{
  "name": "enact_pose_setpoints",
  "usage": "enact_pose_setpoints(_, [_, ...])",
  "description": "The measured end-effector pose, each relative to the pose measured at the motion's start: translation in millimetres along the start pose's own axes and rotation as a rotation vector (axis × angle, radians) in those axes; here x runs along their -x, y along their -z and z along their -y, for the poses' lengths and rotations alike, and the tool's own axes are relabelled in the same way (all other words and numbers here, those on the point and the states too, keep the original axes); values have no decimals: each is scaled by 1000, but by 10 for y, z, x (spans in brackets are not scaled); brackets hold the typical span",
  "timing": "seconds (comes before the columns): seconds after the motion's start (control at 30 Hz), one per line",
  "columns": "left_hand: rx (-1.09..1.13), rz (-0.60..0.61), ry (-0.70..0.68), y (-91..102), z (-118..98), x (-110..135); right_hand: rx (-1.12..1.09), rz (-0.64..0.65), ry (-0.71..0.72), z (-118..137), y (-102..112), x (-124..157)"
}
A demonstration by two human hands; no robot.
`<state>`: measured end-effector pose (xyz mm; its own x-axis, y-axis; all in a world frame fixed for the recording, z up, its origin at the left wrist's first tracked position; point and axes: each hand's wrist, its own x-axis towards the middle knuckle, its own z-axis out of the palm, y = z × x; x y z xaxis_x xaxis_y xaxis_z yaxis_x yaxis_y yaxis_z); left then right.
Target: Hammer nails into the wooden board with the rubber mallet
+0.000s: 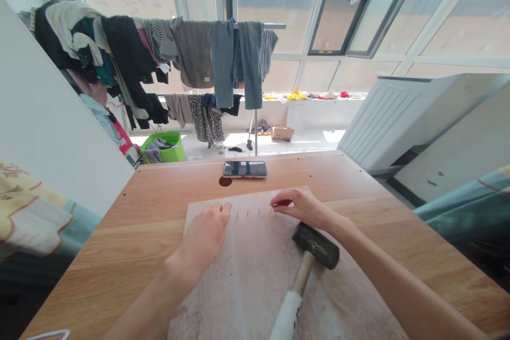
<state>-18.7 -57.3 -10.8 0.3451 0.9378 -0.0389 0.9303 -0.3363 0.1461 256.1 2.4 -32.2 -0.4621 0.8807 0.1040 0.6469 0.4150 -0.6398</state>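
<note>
Here are two hands well apart at the far end of a pale wooden board [255, 260], which lies on the desk [147, 228]. The right hand [299, 204] has thumb and finger pinched on a thin nail [271, 209], its shaft leaning slightly, at the right end of a short row. Between the hands, three more nails [247, 212] stand roughly upright, spaced side to side across the board. Over at the left end, the left hand [202, 234] rests with fingers curled, tips just beside the row; whether they grip anything is impossible to make out.

And the key relation: the hammer [304, 271] lies nearer the right hand, on the person's side of it. Its handle slants from the near edge of view up and to the right, grip toward the person, while the dark head sits crosswise close by the right wrist. The pinched nail is beyond that head and to its left. Farther off, past the board, a phone [244, 169] lies flat.
</note>
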Motion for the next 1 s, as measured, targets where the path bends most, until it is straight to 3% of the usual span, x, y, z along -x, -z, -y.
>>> enact_pose_setpoints(0.13, [-25, 39, 3, 22, 51, -40, 36, 21, 15, 101, 5, -41])
enact_pose_setpoints(0.33, [392, -186, 17, -98, 245, -66, 44, 23, 30, 219, 33, -69])
enact_pose_setpoints(0.43, [536, -211, 13, -137, 270, -63, 50, 41, 28, 331, 11, -96])
enact_pose_setpoints(0.67, [602, -171, -45, -127, 284, -91, 53, 98, 62, 498, -93, -191])
enact_pose_setpoints(1.0, [701, -233, -61, -206, 192, -167, 72, 83, 99, 601, -191, -244])
